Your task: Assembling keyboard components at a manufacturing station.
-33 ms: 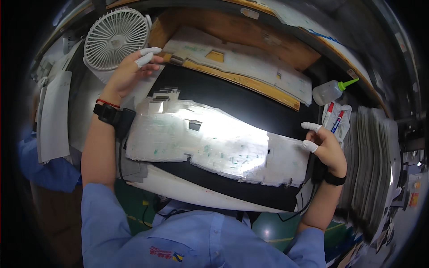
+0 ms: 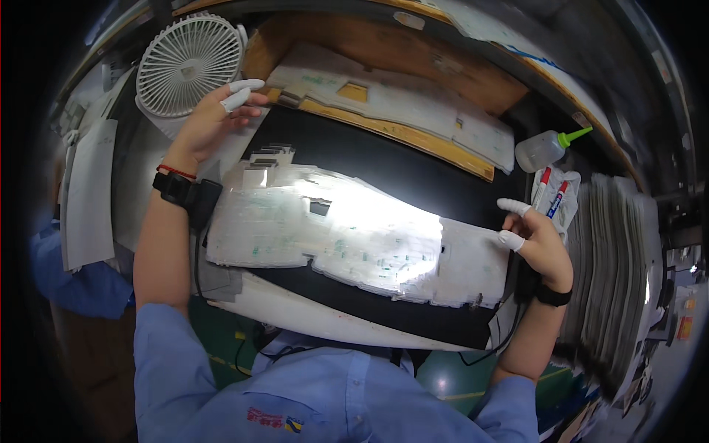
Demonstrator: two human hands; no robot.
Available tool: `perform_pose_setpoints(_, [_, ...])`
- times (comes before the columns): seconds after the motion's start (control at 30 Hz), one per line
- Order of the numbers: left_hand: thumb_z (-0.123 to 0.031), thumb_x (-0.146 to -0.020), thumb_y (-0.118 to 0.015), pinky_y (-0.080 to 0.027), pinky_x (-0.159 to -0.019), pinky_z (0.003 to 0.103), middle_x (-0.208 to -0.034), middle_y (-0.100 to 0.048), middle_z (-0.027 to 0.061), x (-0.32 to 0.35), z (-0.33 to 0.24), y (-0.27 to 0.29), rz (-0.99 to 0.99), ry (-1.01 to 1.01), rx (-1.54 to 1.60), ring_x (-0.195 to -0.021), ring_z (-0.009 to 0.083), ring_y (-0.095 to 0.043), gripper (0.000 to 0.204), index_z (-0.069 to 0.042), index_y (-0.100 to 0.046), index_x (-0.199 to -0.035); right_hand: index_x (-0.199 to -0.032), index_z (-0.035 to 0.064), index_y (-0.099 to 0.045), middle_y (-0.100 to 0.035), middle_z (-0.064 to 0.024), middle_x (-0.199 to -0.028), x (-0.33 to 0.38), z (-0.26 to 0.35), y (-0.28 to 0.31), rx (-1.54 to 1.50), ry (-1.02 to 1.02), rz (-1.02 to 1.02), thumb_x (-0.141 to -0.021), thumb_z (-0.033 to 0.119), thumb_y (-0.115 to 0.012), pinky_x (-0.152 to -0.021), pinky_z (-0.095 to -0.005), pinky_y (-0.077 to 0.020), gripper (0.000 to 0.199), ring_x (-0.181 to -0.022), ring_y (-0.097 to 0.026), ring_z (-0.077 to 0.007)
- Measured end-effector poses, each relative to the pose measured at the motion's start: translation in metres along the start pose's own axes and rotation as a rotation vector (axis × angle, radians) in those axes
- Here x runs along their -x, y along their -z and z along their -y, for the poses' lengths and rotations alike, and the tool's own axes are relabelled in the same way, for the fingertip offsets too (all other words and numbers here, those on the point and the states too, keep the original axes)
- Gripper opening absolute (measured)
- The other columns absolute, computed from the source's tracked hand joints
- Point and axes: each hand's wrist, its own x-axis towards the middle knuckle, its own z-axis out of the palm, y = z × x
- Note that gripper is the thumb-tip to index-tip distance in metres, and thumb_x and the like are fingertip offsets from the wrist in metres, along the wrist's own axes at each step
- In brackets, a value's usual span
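A stack of thin, pale, irregularly shaped sheets with small cutouts and green marks lies on a black mat. Bright glare washes out its middle. My left hand hovers past the stack's far left corner, beside a wooden strip and the fan, fingers apart and holding nothing. White finger cots cover some fingertips on both hands. Near the stack's right end is my right hand, its cot-covered thumb and forefinger spread with nothing between them. The other right fingers are curled and partly hidden.
Behind the mat, another pale sheet rests along a yellow wooden strip. A white fan stands far left. At right are a green-tipped squeeze bottle, markers and a thick upright row of grey sheets.
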Motion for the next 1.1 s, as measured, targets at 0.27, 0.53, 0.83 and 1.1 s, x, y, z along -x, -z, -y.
perform_pose_setpoints(0.27, [-0.021,-0.097,-0.048,-0.045,-0.072,0.018,-0.106,-0.063,0.0034,0.000,0.000,0.001,-0.026,0.081,-0.054,-0.088,0.0060,-0.058,0.039,-0.001,-0.046,-0.130,-0.118,0.0051,-0.059,-0.052,0.0008,-0.080,-0.001,0.008,-0.001,0.091,0.046,0.051,-0.073,0.015,-0.075,-0.060,-0.0216,-0.0398,0.050,-0.065,-0.046,-0.0075])
perform_pose_setpoints(0.53, [-0.022,-0.096,-0.050,-0.046,-0.070,0.019,-0.104,-0.063,0.0038,0.000,-0.001,-0.003,-0.013,0.119,-0.128,-0.085,0.0071,-0.058,0.038,-0.001,-0.048,-0.128,-0.112,0.0037,-0.062,-0.049,-0.0015,-0.078,0.000,0.012,-0.005,0.180,0.083,0.075,-0.068,0.018,-0.077,-0.063,-0.0251,-0.0430,0.049,-0.068,-0.049,-0.0117])
perform_pose_setpoints(0.83, [-0.021,-0.092,-0.054,-0.044,-0.069,0.021,-0.095,-0.065,-0.0007,-0.001,-0.008,0.006,-0.370,0.121,-0.438,-0.083,0.0056,-0.057,0.023,-0.006,-0.063,-0.106,-0.123,0.0038,-0.056,-0.050,-0.0005,-0.078,0.001,0.004,-0.002,0.083,-0.019,0.086,-0.066,0.019,-0.079,-0.058,-0.0228,-0.0414,0.064,-0.063,-0.048,-0.0087])
perform_pose_setpoints(1.1, [-0.021,-0.091,-0.055,-0.045,-0.067,0.023,-0.091,-0.065,-0.0005,-0.003,-0.004,0.011,-0.416,0.126,-0.518,-0.082,0.0075,-0.060,0.021,-0.006,-0.065,-0.102,-0.126,0.0028,-0.053,-0.051,-0.0005,-0.079,0.000,0.008,-0.002,0.129,-0.031,0.076,-0.067,0.021,-0.078,-0.058,-0.0225,-0.0415,0.067,-0.063,-0.049,-0.0080])
